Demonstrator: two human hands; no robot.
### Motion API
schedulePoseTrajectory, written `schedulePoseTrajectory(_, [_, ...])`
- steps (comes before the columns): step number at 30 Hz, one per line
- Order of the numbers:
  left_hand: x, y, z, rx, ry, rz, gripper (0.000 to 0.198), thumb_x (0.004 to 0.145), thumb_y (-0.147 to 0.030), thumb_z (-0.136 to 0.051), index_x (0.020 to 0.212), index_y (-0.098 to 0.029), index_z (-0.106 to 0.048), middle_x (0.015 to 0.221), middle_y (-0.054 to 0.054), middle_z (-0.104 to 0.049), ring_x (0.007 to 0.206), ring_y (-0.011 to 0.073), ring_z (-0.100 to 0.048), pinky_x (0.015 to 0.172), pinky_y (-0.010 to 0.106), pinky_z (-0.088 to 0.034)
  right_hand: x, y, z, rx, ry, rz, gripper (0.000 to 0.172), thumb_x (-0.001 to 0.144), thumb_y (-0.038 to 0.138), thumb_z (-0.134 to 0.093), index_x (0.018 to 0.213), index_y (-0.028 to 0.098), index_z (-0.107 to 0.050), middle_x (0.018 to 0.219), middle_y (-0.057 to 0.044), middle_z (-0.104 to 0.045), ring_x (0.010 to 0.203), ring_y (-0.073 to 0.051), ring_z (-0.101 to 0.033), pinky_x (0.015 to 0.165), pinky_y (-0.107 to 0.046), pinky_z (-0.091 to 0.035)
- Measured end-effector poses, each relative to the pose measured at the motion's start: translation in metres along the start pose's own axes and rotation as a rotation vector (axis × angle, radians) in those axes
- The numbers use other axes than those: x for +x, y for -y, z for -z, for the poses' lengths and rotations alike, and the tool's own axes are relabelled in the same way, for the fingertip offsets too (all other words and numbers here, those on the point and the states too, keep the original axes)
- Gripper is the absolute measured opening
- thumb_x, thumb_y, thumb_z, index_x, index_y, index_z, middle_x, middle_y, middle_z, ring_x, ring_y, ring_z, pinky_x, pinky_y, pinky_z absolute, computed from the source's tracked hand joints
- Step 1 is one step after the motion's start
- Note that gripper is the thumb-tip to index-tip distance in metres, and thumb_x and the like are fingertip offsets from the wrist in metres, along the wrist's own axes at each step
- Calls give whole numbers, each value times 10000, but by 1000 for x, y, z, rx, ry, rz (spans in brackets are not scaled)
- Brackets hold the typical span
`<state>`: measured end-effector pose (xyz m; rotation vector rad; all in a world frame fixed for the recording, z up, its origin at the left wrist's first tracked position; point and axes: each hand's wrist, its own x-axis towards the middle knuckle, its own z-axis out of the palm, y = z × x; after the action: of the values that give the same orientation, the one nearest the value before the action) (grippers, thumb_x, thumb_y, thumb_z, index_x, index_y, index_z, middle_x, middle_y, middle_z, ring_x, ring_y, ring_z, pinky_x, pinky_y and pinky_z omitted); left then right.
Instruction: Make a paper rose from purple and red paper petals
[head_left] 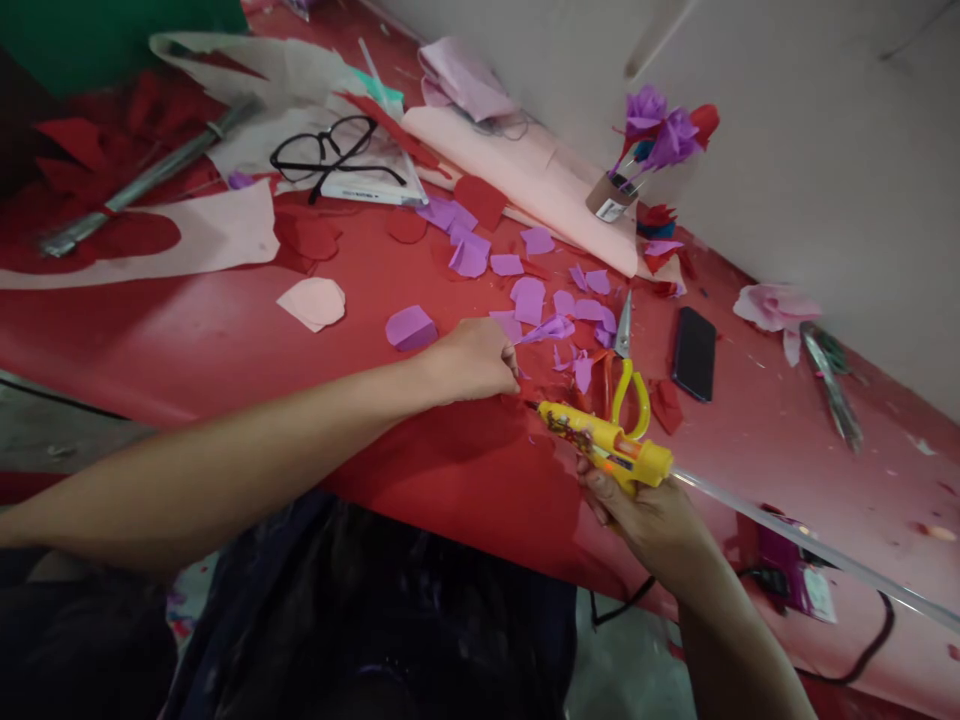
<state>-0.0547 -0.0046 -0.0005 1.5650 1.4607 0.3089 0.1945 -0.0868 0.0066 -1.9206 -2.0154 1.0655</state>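
My right hand (622, 500) grips a yellow hot glue gun (600, 435) by its handle, with a long clear glue stick (810, 550) running out of its back end. The gun's dark nozzle points left, just short of my left hand (480, 360). The fingers of that hand are closed in a pinch, and what they hold is hidden. Purple crepe paper petals (529, 298) lie scattered beyond my left hand. Behind the gun are scissors (622, 370) with a yellow handle, a red handle beside it, and blades pointing away from me.
Black glasses (337, 165) rest on a white box (375, 188) at the back left. Purple paper flowers (667, 130) stand in a small brown pot (611, 197). A phone (694, 355) lies to the right. The red table (442, 480) ends near my lap, and a grey wall closes the back.
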Motion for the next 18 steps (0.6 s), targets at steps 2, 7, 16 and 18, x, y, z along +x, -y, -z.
schedulePoseTrajectory(2, [0,-1,1,5,3,6,70,671,-157,-704,728,-168,-741,746,13,-730,738,146,-647,609,216,-435,-1,1,0,-17,18,-65,432,822,614,-524,669,219,-607,523,-6,-574,486,-159,-539,481,-287,-430])
schedulePoseTrajectory(7, [-1,-3,1,12,4,4,91,668,-136,-692,735,-165,-746,731,15,-727,746,147,-652,620,212,-445,-2,8,3,-75,20,-58,446,797,604,-529,571,220,-548,483,-4,-547,452,-150,-517,473,-289,-420])
schedulePoseTrajectory(16, [0,1,1,19,-7,-31,94,664,-146,-691,736,-150,-751,734,28,-731,724,141,-645,609,215,-439,-3,2,3,-199,-26,217,425,862,517,-502,535,253,-569,447,3,-525,420,-147,-488,456,-287,-425])
schedulePoseTrajectory(18, [-1,0,1,21,-6,-29,96,662,-143,-689,733,-151,-753,727,28,-729,721,142,-644,610,217,-439,-4,-3,5,-232,-34,272,437,861,542,-487,539,269,-600,461,-13,-531,466,-172,-525,508,-316,-462])
